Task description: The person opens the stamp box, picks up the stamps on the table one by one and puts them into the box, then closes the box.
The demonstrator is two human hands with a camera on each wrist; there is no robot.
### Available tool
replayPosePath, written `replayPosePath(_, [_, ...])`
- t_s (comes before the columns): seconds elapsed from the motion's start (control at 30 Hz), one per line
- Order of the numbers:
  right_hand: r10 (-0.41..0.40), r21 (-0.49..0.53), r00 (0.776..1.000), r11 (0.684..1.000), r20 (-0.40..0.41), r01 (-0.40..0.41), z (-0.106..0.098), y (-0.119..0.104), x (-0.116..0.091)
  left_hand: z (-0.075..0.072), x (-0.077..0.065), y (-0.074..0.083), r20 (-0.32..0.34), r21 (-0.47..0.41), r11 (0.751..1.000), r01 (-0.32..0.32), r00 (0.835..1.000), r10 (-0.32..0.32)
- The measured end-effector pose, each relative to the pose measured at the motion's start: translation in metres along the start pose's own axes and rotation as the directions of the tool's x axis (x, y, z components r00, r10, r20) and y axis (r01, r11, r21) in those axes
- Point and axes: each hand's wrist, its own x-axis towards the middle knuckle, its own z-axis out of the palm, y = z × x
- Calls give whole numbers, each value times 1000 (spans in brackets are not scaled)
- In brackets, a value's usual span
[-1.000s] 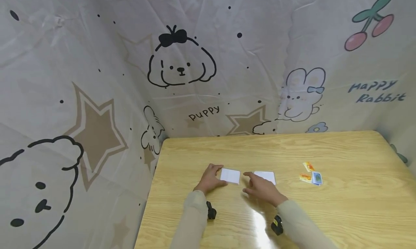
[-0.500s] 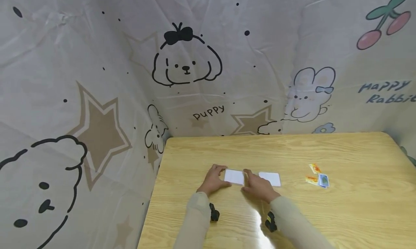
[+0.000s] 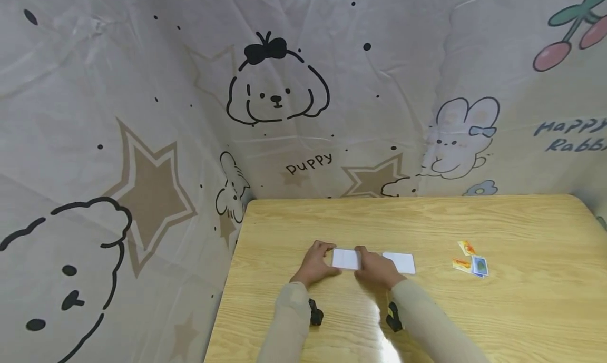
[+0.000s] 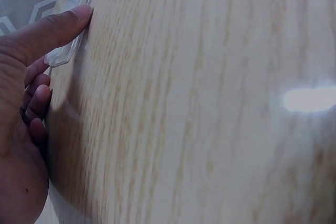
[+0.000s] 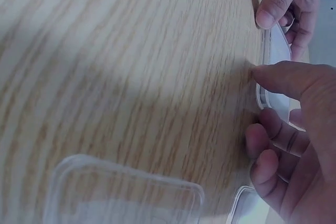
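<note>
A flat, clear plastic case with a white face [image 3: 346,259] lies between both hands on the table. My left hand [image 3: 316,265] grips its left end; the left wrist view shows the thumb [image 4: 63,27] along the near edge of the case [image 4: 79,38]. At the other end, my right hand [image 3: 378,268] pinches the case, thumb near and index finger far. Its remaining fingers [image 5: 270,156] are curled under the palm in the right wrist view. A second white rectangle [image 3: 400,263] lies just right of the right hand, partly covered by it.
Several small picture cards [image 3: 476,265], orange and blue, lie farther right on the wooden table [image 3: 531,310]. A clear, rounded plastic piece [image 5: 126,182] shows low in the right wrist view. Printed cloth [image 3: 294,89] hangs behind and on the left.
My right hand has moved left from above the second white rectangle and closed on the right end of the case. The left hand keeps its hold. The head view has shifted slightly.
</note>
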Motion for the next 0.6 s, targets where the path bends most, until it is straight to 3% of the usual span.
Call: replayPosePath(0.6, [-46,-3,999,999,17,46,-3,3,6,3,1,-4,-21,35,999,-35,999,36])
